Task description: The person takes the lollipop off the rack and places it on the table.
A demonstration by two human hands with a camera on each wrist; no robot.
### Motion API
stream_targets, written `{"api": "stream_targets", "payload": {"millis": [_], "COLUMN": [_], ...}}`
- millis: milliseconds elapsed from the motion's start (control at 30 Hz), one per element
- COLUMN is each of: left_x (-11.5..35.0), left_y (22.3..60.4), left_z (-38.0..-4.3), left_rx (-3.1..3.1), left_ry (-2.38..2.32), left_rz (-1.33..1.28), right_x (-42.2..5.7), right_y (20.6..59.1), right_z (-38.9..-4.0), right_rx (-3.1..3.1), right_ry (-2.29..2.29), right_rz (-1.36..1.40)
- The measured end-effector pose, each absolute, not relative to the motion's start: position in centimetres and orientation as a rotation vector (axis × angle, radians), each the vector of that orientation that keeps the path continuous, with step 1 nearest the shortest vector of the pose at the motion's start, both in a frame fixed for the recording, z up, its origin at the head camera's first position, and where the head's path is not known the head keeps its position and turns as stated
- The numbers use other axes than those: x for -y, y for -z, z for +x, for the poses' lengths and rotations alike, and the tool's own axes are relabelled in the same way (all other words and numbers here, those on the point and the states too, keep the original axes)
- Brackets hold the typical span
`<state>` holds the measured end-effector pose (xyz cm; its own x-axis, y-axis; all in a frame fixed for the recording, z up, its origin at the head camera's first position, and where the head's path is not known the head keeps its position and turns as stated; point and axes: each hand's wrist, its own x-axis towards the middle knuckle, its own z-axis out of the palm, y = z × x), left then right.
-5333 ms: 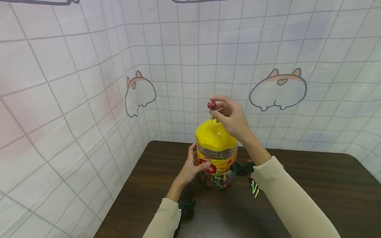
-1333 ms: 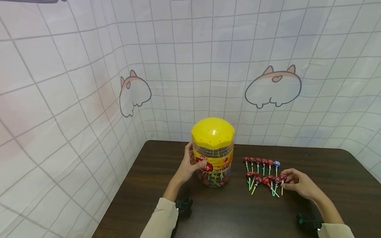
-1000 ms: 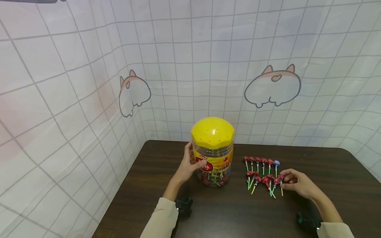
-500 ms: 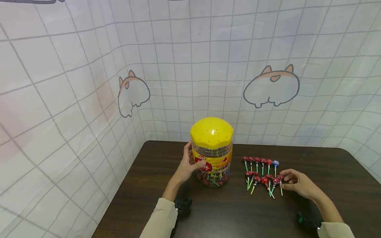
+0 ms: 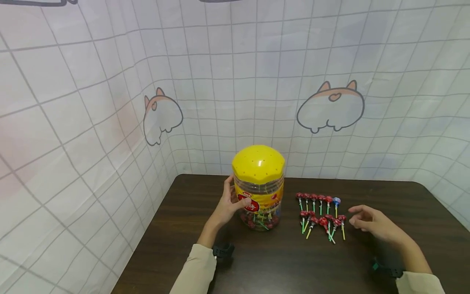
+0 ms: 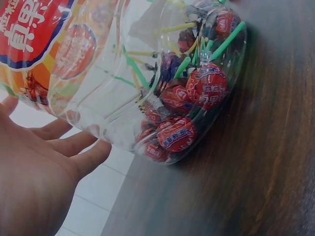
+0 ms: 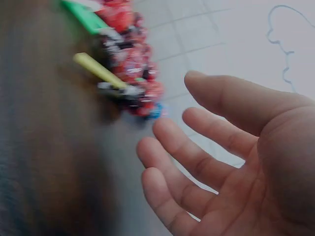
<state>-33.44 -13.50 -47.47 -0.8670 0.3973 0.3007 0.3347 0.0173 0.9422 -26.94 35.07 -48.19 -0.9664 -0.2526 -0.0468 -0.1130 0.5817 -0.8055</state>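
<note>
A clear plastic jar (image 5: 259,204) with a domed yellow lid (image 5: 258,163) stands on the dark wooden table (image 5: 286,261), with several wrapped lollipops in its bottom (image 6: 197,93). My left hand (image 5: 233,200) cups the jar's left side, thumb on the red label and fingers (image 6: 78,147) against the clear wall. To the jar's right, red-wrapped lollipops (image 5: 321,214) lie in two rows, with one blue one (image 5: 336,201) at the far row's right end. My right hand (image 5: 358,216) hovers just right of the near row, palm open, fingers (image 7: 197,147) spread, holding nothing.
A white gridded backdrop with cartoon animal prints (image 5: 330,108) closes off the table's back and left. Black wrist straps (image 5: 220,250) sit on both forearms. Bare tabletop lies in front of the jar and to the right of my right hand.
My right hand carried a lollipop from above the lid down to the near row, let go of it and drew back to the right. The left hand has stayed on the jar.
</note>
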Motion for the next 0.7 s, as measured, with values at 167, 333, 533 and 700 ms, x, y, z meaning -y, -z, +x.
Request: {"api": "stream_targets", "payload": {"millis": [167,333,533,700], "left_x": [14.4,15.9,18.1,19.4], "left_y": [46.5,44.6,41.9,40.3], "left_z": [-33.2,-32.4,-31.0,-30.0], "left_rx": [-2.253,-2.424,-2.584,-2.747], "left_ry": [-1.927,-1.638,-1.219,-1.121], "left_rz": [0.746,0.613,0.486,0.497], "right_x": [-35.4,-35.8,-36.0,-35.4], "right_y": [46.4,44.5,42.9,41.6], "right_z": [-26.6,-26.1,-25.6,-25.3], "right_rx": [-2.683,-2.749,-2.805,-2.846], "right_ry": [1.358,1.350,1.336,1.278], "right_rz": [-0.358,-0.393,-0.445,-0.520]}}
